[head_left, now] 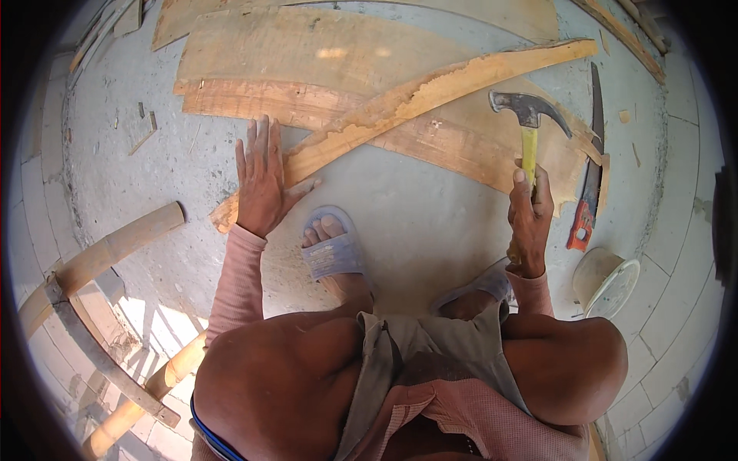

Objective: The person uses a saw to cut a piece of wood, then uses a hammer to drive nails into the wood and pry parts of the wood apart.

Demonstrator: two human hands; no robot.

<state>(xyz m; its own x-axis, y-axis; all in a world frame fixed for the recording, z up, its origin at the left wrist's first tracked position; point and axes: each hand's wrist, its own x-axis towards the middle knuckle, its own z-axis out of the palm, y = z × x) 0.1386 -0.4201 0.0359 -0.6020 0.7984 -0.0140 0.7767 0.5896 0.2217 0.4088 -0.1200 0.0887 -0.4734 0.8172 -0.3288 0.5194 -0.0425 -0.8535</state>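
Observation:
A claw hammer [529, 117] with a dark metal head and a yellow handle is upheld in my right hand [530, 215], whose fingers wrap the handle. Its head is over the right part of the wood pieces. My left hand [264, 188] lies flat with its fingers stretched out, against the lower left end of a long narrow wooden strip [415, 100] with a rough, peeling edge. That strip slants up to the right across a reddish-brown board [269, 101] and a wide thin plywood sheet [269, 42] on the floor.
A handsaw [590, 184] with a red and black handle lies at the right, near a whitish tipped bucket [607, 280]. Round bamboo-like poles [123, 244] stand at the left. My sandalled foot [330, 246] is close below the strip. Small wood scraps [144, 140] lie at the far left.

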